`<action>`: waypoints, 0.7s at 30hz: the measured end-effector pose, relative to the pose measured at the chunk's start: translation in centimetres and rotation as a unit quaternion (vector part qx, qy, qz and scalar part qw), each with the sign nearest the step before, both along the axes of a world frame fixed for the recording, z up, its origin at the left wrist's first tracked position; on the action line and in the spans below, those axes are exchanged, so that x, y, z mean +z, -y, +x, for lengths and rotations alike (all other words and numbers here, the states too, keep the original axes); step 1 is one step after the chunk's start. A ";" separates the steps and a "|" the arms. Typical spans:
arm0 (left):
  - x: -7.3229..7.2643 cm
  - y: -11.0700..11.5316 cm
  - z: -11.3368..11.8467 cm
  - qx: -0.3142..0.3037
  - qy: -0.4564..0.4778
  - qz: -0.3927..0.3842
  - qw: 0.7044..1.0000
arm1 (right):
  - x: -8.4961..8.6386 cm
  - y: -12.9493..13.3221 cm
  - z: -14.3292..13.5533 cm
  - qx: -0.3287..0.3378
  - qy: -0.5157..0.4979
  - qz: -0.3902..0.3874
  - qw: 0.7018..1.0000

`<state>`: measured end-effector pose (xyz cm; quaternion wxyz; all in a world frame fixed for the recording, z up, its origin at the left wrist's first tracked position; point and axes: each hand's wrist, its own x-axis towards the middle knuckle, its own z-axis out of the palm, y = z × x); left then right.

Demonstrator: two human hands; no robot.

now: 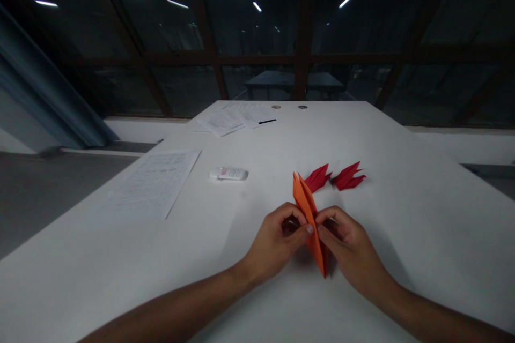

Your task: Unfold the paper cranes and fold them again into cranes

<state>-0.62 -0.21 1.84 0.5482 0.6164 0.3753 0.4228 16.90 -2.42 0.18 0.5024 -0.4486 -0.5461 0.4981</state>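
Observation:
An orange folded paper is held above the white table, long and narrow, with pointed ends. My left hand pinches its left side between thumb and index finger. On the right side, my right hand grips it the same way, at about mid-length. Just beyond it lies a red folded paper piece with pointed tips, partly behind the orange one. A second red folded piece rests to its right, close to the first.
On the white table lie a white correction-tape-like object, a written sheet at left, more papers farther back with a black pen, and two round table fittings. Dark windows stand behind.

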 end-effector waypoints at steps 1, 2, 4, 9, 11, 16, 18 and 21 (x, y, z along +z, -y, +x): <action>0.0 0.0 0.0 0.001 -0.010 0.009 1.000 | -0.1 0.0 0.0 0.002 0.003 0.001 1.000; -0.1 0.0 0.0 0.001 -0.019 0.015 1.000 | -0.2 -0.1 0.0 0.002 0.006 0.003 1.000; -0.2 0.0 0.0 0.002 -0.028 0.014 0.999 | -0.3 -0.2 0.0 0.002 0.012 0.005 1.000; -0.9 -0.1 0.1 0.023 -0.065 0.007 0.998 | -0.7 -0.2 -0.1 -0.002 0.053 0.025 0.998; -1.0 -0.2 0.0 0.029 -0.065 0.003 0.997 | -0.9 -0.3 -0.2 0.000 0.059 0.026 0.998; -1.3 -0.7 -0.1 0.001 0.031 -0.021 0.999 | -1.2 -0.6 0.0 0.015 0.012 0.006 1.000; -1.4 -0.8 -0.1 -0.003 0.090 -0.038 0.995 | -1.3 -0.7 0.1 0.022 0.002 0.004 1.000; -1.6 -0.9 0.0 -0.003 0.138 -0.067 0.988 | -1.4 -0.8 0.3 0.033 -0.009 0.002 0.999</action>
